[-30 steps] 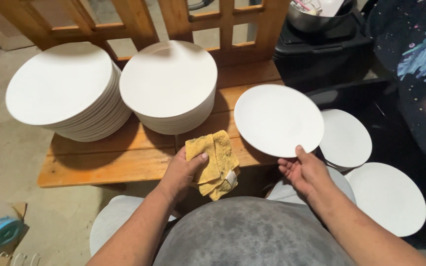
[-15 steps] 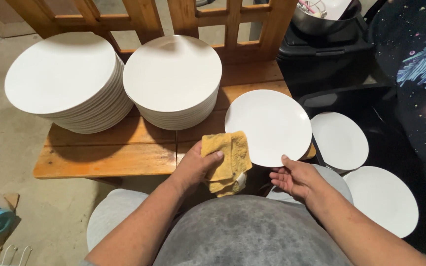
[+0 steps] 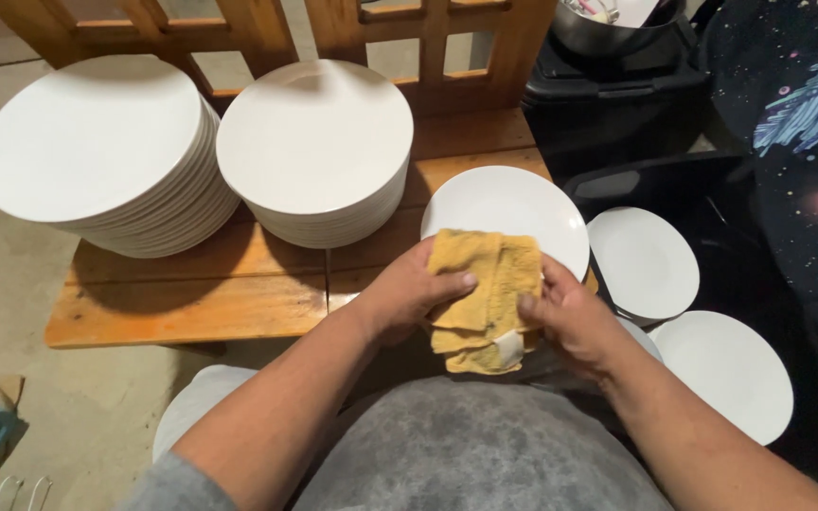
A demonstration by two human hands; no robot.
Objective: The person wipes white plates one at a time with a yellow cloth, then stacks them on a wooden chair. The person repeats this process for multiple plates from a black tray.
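My right hand (image 3: 572, 319) holds a white plate (image 3: 513, 206) by its near edge, tilted above the wooden bench (image 3: 191, 308). My left hand (image 3: 407, 293) presses a folded yellow cloth (image 3: 483, 293) against the plate's near face. The cloth covers the lower part of the plate and part of my right hand's fingers. Both hands meet just over my lap.
Two tall stacks of white plates (image 3: 97, 151) (image 3: 319, 151) stand on the bench before a wooden railing. More white plates (image 3: 643, 263) (image 3: 723, 371) lie to the right on a dark surface. A black box with a metal bowl (image 3: 608, 28) sits at the back right.
The plate has come closer to me. My left hand has moved right with the cloth and laid it onto the plate, next to my right hand.
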